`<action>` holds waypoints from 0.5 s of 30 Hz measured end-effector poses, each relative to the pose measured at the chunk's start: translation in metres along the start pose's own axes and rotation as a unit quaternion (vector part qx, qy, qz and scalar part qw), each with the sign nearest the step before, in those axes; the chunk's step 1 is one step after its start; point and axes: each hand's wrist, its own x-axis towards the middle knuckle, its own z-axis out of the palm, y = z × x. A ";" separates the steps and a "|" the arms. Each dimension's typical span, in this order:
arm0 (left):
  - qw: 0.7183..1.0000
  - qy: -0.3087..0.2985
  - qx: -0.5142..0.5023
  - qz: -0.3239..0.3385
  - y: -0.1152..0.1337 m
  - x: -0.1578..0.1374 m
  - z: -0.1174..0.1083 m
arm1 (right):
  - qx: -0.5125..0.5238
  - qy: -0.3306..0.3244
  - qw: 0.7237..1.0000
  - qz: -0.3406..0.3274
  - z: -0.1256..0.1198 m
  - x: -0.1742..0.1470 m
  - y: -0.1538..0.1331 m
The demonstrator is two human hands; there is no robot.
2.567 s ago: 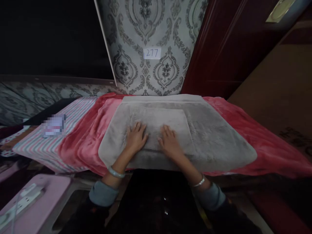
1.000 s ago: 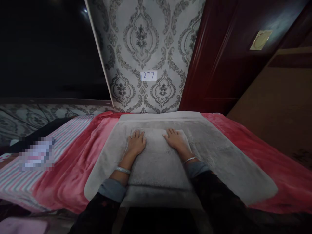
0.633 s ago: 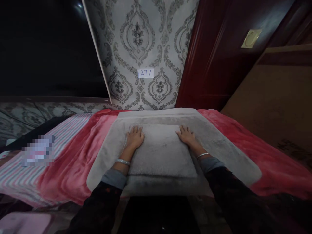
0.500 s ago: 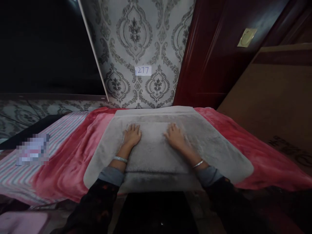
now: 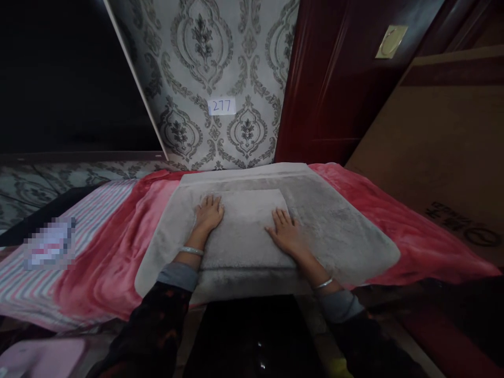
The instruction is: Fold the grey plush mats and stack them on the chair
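While the patterned wall (image 5: 248,44) fills the far side, we have a dark screen (image 5: 66,79) at far left and a red-pink blanket (image 5: 413,236) spread across the near side. On top of it, grey mat (image 5: 334,226), plush, laid out flat with rounded near corners! And there, left of the mat's middle, sits our folded grey cloth (image 5: 244,236), squared off, its fold or edge showing dark at the near side.

We judge it soft, light and floppy, nothing fragile, likely to sag if picked up by one corner; we'd slide both hands under the left and right sides and keep the layers together.

Now to our left hand (image 5: 210,214): palm down over the cloth's left edge towards the far corner, fingers spread, gripping nothing. Our right hand (image 5: 286,233) lies across the right edge, a little nearer, slightly blurred at the heel, fingers also stretched out and clasping nothing. Smallest of all, we spot a bracelet (image 5: 191,251) on the left wrist.
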 end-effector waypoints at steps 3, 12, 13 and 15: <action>1.000 -0.003 -0.008 0.002 0.000 0.001 0.002 | -0.002 -0.011 0.999 0.037 0.003 -0.016 0.016; 0.998 -0.058 -0.033 0.012 -0.003 -0.008 -0.012 | 0.038 -0.020 0.997 0.064 0.001 -0.045 0.038; 0.998 -0.059 -0.031 0.017 -0.004 -0.013 -0.013 | 0.041 -0.008 0.997 0.073 0.000 -0.047 0.037; 0.998 -0.043 -0.021 0.035 -0.007 -0.029 -0.015 | 0.043 0.016 0.996 0.074 -0.004 -0.049 0.029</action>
